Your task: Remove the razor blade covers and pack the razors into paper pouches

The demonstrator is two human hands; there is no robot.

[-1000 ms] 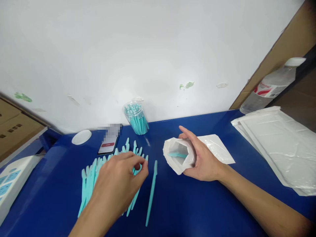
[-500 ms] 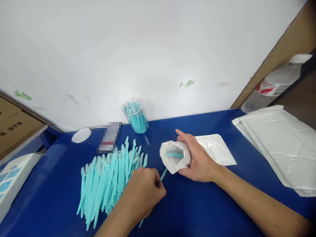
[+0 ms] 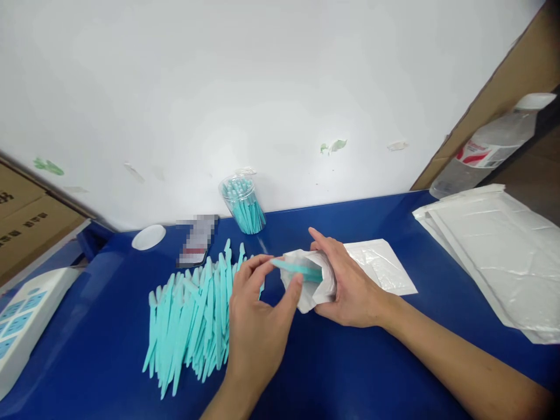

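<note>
Blue table (image 3: 350,373), white wall behind. Our left hand (image 3: 256,318) pinches a teal stick (image 3: 297,270), long axis level, tip inside the pouch (image 3: 308,286) our right hand (image 3: 350,286) grips open.

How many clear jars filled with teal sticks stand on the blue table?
1. The clear jar stands at the back of the blue table, against the white wall, behind the loose pile of teal sticks. Others could be hidden outside the view.

Teal stick (image 3: 297,270) entering white pouch (image 3: 312,283).
</note>
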